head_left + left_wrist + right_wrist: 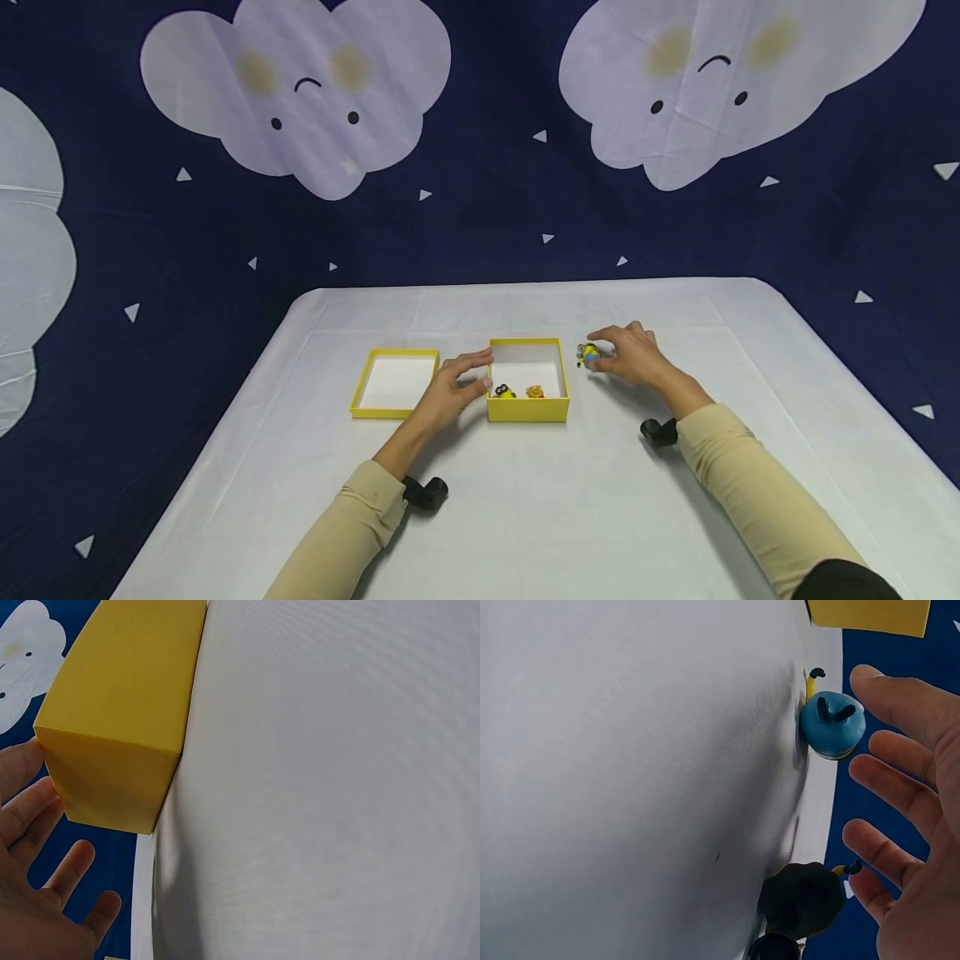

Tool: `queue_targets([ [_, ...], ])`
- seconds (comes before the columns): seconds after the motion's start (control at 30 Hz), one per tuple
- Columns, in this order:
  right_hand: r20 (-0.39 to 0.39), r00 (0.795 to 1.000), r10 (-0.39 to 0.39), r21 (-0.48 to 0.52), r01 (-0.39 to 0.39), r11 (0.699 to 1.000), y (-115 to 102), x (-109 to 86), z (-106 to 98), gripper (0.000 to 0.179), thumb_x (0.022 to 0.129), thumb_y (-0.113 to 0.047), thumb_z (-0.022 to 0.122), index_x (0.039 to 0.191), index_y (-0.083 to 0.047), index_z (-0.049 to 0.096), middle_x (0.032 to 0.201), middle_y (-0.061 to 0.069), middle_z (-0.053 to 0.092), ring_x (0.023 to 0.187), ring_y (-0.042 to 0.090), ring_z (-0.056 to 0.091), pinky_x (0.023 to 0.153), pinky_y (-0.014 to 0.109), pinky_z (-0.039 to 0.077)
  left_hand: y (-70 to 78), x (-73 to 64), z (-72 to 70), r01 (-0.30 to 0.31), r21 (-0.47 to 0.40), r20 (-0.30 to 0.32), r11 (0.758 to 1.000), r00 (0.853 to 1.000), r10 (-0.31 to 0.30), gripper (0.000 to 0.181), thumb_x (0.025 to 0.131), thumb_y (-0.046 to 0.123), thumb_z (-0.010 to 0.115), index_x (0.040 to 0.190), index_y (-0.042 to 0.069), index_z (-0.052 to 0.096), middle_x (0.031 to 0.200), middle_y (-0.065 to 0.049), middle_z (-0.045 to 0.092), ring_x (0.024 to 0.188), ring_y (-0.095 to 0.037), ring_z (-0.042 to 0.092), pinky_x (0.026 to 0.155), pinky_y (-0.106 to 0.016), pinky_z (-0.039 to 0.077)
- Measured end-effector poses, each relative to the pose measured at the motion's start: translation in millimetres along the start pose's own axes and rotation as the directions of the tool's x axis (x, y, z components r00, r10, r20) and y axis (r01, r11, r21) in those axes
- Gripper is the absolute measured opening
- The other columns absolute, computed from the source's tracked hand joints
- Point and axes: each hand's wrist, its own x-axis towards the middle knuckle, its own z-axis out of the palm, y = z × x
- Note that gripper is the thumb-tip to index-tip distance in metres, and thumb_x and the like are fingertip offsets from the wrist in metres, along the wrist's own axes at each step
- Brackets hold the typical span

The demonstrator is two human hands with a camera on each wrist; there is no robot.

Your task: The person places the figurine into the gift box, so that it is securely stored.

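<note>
A yellow box (528, 410) with a white inside stands on the table. Two small figures lie in it: a yellow one with goggle eyes (504, 392) and an orange-brown one (535, 392). My left hand (447, 396) is at the box's left side, fingers extended, fingertips at its edge. Right of the box, a yellow-and-blue Minion figure (589, 354) lies on the table, its blue underside and dark feet towards the right wrist camera. Around it reaches my right hand (633, 357), thumb and fingers spread; in the right wrist view they do not visibly close on it.
The shallow yellow-rimmed lid (394, 414) lies left of the box, its white inside up. In the right wrist view a second figure with a dark underside (801, 900) is below the blue one. A white cloth (525, 517) covers the table; a dark cloud-patterned backdrop (495, 225) hangs behind.
</note>
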Motion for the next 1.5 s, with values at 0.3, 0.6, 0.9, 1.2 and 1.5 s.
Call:
queue_targets([
  [0.3, 0.048, 0.999, 0.015, -0.019, -0.014, 1.000, 0.1, 1.4, -0.1, 0.052, 0.081, -0.030, 0.072, 0.129, -0.013, 0.058, 0.132, 0.013, 0.058, 0.106, 0.029, 0.043, 0.085, 0.044, 0.030, 0.5, -0.8, 0.2, 0.010, 0.014, 0.000, 1.000, 1.000, -0.010, 0.041, 0.091, 0.016, 0.062, 0.130, 0.008, 0.056, 0.143, 0.006, 0.049, 0.128, -0.021, 0.039, 0.111, -0.049, 0.033],
  [0.6, 0.068, 0.998, 0.018, -0.037, -0.015, 0.999, -0.7, 4.2, -1.4, 0.052, 0.081, -0.029, 0.072, 0.129, -0.014, 0.058, 0.131, 0.013, 0.059, 0.107, 0.030, 0.043, 0.086, 0.045, 0.030, 1.7, -1.8, -0.1, 0.037, 0.001, 0.003, 0.999, 0.999, -0.037, 0.041, 0.091, 0.019, 0.062, 0.130, 0.011, 0.057, 0.142, 0.011, 0.049, 0.131, -0.018, 0.036, 0.113, -0.047, 0.031],
  [0.9, 0.093, 0.995, 0.018, -0.046, -0.014, 0.999, 0.8, 5.8, -1.0, 0.050, 0.082, -0.031, 0.070, 0.128, -0.015, 0.059, 0.127, 0.011, 0.063, 0.103, 0.028, 0.045, 0.084, 0.043, 0.029, 3.2, -1.0, -0.3, 0.034, 0.002, 0.005, 0.999, 0.999, -0.034, 0.041, 0.091, 0.018, 0.063, 0.130, 0.010, 0.057, 0.142, 0.010, 0.049, 0.129, -0.018, 0.038, 0.112, -0.046, 0.032],
  [1.2, 0.061, 0.998, 0.025, -0.051, -0.022, 0.998, 1.7, 3.1, -1.4, 0.050, 0.082, -0.035, 0.071, 0.126, -0.014, 0.060, 0.127, 0.009, 0.063, 0.100, 0.027, 0.047, 0.084, 0.043, 0.030, 3.0, -1.0, -0.4, 0.019, 0.003, -0.001, 1.000, 1.000, -0.019, 0.041, 0.091, 0.016, 0.062, 0.131, 0.009, 0.056, 0.143, 0.007, 0.048, 0.128, -0.020, 0.039, 0.111, -0.048, 0.033],
  [1.5, 0.044, 0.998, 0.051, -0.067, -0.048, 0.997, 5.2, 1.4, -0.5, 0.052, 0.082, -0.037, 0.072, 0.126, -0.012, 0.060, 0.125, 0.008, 0.064, 0.100, 0.027, 0.047, 0.087, 0.046, 0.030, 2.7, -1.2, -0.7, 0.005, -0.017, 0.003, 1.000, 1.000, -0.004, 0.040, 0.091, 0.016, 0.062, 0.130, 0.007, 0.056, 0.143, 0.003, 0.049, 0.129, -0.022, 0.038, 0.111, -0.050, 0.032],
])
